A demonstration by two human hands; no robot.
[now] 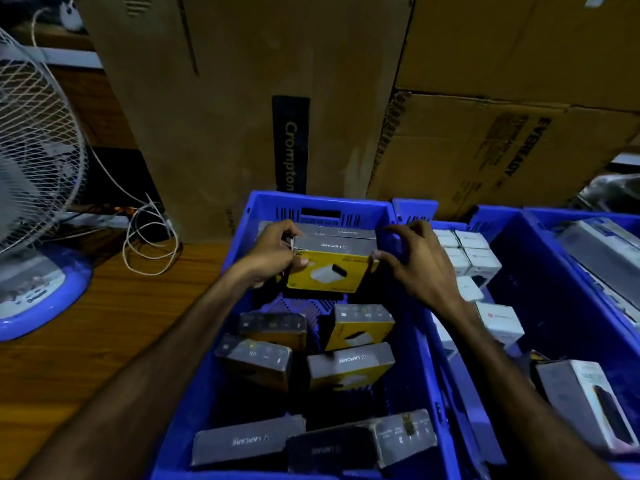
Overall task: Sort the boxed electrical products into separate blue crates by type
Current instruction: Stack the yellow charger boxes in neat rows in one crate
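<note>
A: What do the fingers hold?

B: The left hand (273, 252) and right hand (410, 261) pinch the ends of a yellow-and-grey cardboard box (329, 268), at the far wall of the blue plastic crate (239, 237).

A: How to seat it well?

B: Lower it flush against the grey row behind the fingers. Loose matching boxes (349, 368) lie nearer; small white cartons (474, 254) fill the crate to the right.

I see the near crate (239, 237) on the wooden table (104, 341), Lapcare boxes (349, 368) inside it. Left of that crate stands a table fan (34, 168); behind it the Crompton carton (242, 98); right of it, a second crate (498, 223).
</note>
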